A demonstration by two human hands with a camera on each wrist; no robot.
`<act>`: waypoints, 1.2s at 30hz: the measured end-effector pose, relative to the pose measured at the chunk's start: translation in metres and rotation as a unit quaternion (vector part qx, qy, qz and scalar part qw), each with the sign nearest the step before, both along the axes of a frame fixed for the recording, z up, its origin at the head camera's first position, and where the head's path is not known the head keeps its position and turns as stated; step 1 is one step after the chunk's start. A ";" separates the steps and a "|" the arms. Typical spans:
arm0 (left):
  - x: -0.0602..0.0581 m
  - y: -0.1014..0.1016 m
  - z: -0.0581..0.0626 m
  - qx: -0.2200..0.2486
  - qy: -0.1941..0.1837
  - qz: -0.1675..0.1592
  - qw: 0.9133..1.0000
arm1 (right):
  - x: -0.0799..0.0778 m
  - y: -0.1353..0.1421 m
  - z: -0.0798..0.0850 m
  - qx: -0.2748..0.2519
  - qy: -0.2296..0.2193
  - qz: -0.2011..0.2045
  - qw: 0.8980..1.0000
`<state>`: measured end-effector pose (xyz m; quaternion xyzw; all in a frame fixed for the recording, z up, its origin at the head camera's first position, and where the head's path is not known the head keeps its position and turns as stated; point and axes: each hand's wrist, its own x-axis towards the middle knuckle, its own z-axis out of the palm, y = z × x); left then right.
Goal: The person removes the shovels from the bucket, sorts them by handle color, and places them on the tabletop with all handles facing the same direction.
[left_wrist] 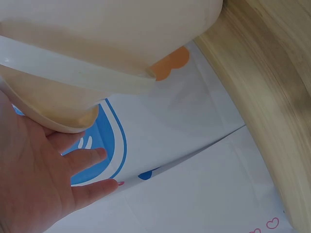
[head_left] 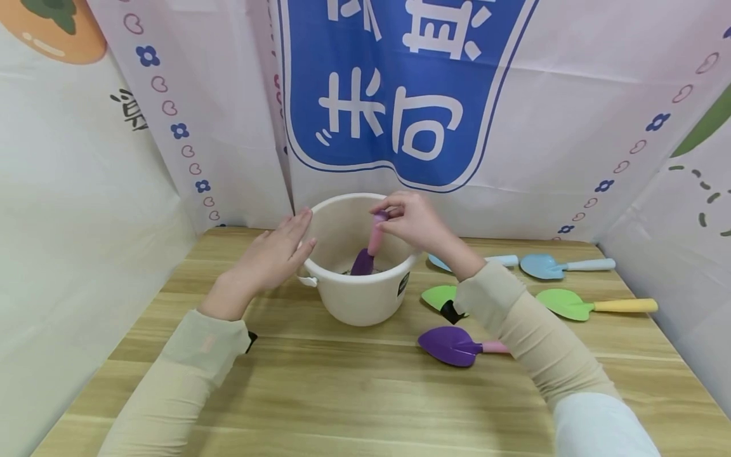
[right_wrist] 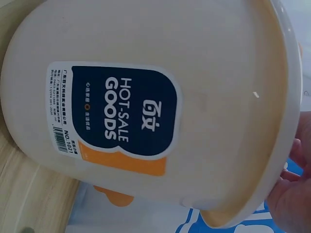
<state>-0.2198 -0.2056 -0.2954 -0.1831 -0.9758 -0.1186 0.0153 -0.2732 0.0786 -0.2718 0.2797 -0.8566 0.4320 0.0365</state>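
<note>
A cream-white bucket (head_left: 360, 301) stands upright on the wooden table. Inside it is a small trowel with a purple blade and pink handle (head_left: 375, 238), tilted, blade down. My right hand (head_left: 412, 223) pinches the top of that handle from above the bucket's far right rim. At the left rim, my left hand (head_left: 276, 254) rests with its fingers straight; the left wrist view shows those fingers (left_wrist: 87, 160) spread beside the rim. In the right wrist view the bucket's label (right_wrist: 126, 114) faces the camera, and part of the right hand (right_wrist: 291, 194) shows past the rim.
Right of the bucket lie a purple trowel (head_left: 448, 346), a green trowel with a yellow handle (head_left: 565, 304) and a light-blue trowel (head_left: 542, 266). Another green blade (head_left: 438, 296) and another blue trowel (head_left: 505, 260) are partly hidden by my right arm. A printed curtain (head_left: 240, 127) hangs behind.
</note>
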 end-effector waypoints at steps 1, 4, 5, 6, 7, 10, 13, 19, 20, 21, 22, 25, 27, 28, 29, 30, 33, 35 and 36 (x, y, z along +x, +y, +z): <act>0.000 0.000 0.000 0.000 0.000 0.000 1.000 | 0.000 -0.001 -0.001 -0.005 0.004 0.000 1.000; 0.001 -0.001 0.000 0.002 0.001 0.000 1.000 | 0.002 -0.002 -0.004 -0.024 0.017 0.004 1.000; 0.001 -0.001 0.000 0.003 0.002 0.000 1.000 | 0.002 -0.001 -0.005 -0.032 0.020 0.006 0.999; 0.001 -0.001 0.000 0.003 0.003 0.000 1.000 | 0.003 0.000 -0.005 -0.044 0.025 0.009 0.999; 0.001 -0.001 0.000 0.004 0.003 0.000 1.000 | 0.003 0.001 -0.006 -0.054 0.028 0.010 0.998; 0.001 -0.002 -0.001 0.004 0.003 0.000 1.000 | 0.005 0.006 -0.006 -0.088 0.039 0.011 0.995; 0.001 -0.002 -0.002 0.003 0.002 -0.001 1.000 | 0.007 0.013 -0.004 -0.117 0.054 0.008 0.992; 0.000 -0.002 -0.002 0.005 0.005 -0.003 1.000 | 0.013 0.028 0.007 -0.150 0.075 -0.007 0.986; 0.000 -0.002 -0.002 0.005 0.005 -0.003 1.000 | 0.014 0.030 0.009 -0.156 0.073 -0.011 0.985; -0.001 -0.002 -0.002 0.006 0.004 -0.003 1.000 | 0.016 0.032 0.011 -0.163 0.071 -0.014 0.984; -0.001 -0.002 -0.002 0.006 0.004 -0.002 1.000 | 0.017 0.035 0.013 -0.170 0.070 -0.017 0.983; -0.001 -0.002 -0.002 0.005 0.001 -0.001 1.000 | 0.022 0.043 0.018 -0.194 0.070 -0.025 0.978; -0.001 -0.001 -0.002 0.005 0.000 -0.001 1.000 | 0.025 0.048 0.020 -0.209 0.076 -0.028 0.975; -0.001 -0.001 -0.002 0.005 -0.001 -0.001 1.000 | 0.026 0.050 0.021 -0.215 0.081 -0.029 0.973; -0.001 -0.001 -0.002 0.006 -0.002 -0.001 1.000 | 0.027 0.053 0.022 -0.223 0.085 -0.030 0.971; -0.001 -0.001 -0.002 0.007 -0.002 -0.001 1.000 | 0.028 0.055 0.023 -0.228 0.089 -0.031 0.969; -0.001 -0.001 -0.001 0.008 -0.003 0.000 1.000 | 0.031 0.061 0.026 -0.249 0.094 -0.034 0.963; -0.001 -0.001 -0.001 0.008 -0.002 0.000 1.000 | 0.033 0.066 0.029 -0.263 0.088 -0.036 0.960; -0.001 -0.001 0.000 0.007 -0.002 0.000 1.000 | 0.034 0.068 0.030 -0.271 0.081 -0.036 0.958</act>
